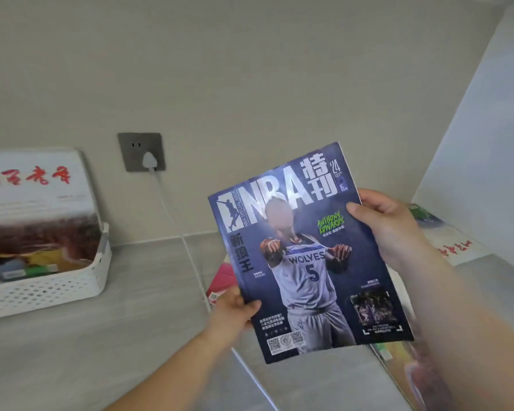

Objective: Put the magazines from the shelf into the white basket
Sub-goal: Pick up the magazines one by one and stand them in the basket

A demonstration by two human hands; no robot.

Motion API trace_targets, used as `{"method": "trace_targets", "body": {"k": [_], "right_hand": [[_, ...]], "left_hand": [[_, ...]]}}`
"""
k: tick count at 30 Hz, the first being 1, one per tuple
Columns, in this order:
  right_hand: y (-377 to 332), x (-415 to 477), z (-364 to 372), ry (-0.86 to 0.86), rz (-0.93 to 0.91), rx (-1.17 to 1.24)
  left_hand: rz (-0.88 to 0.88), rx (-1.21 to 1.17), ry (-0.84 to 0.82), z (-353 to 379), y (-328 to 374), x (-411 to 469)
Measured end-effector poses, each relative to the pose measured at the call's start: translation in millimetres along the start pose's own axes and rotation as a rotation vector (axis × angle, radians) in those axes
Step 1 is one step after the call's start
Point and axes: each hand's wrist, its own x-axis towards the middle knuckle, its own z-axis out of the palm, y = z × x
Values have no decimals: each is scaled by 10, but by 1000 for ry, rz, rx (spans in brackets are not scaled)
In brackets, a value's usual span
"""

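Observation:
A dark blue basketball magazine [303,262] is held up over the grey shelf, cover toward me. My left hand [235,310] grips its lower left edge and my right hand [389,229] grips its upper right edge. The white perforated basket [51,289] stands at the left on the shelf, with a white magazine with red lettering [36,185] standing upright in it. More magazines lie on the shelf: a pink one [223,277] behind the held one, a white one with red script [454,241] at the right, and others [398,360] under my right forearm.
A grey wall socket [141,151] holds a white plug, and its white cable [187,247] runs down across the shelf [101,351] between the basket and the magazines. A white side panel [487,129] closes the shelf on the right.

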Motion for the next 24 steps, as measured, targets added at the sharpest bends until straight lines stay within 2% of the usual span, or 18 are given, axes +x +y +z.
{"method": "trace_targets", "body": {"k": [5, 13, 18, 21, 24], "right_hand": [[-29, 254, 759, -66, -2, 41], [-124, 573, 2394, -243, -118, -5], [-79, 679, 3388, -267, -179, 17], [56, 760, 3842, -278, -173, -5], [233, 842, 4158, -266, -148, -6]], "left_hand": [[243, 50, 271, -800, 401, -68], [475, 275, 627, -2411, 1030, -297], [520, 308, 848, -3308, 1319, -400], [471, 332, 943, -3767, 1318, -344], [409, 360, 971, -4082, 1213, -200]]}}
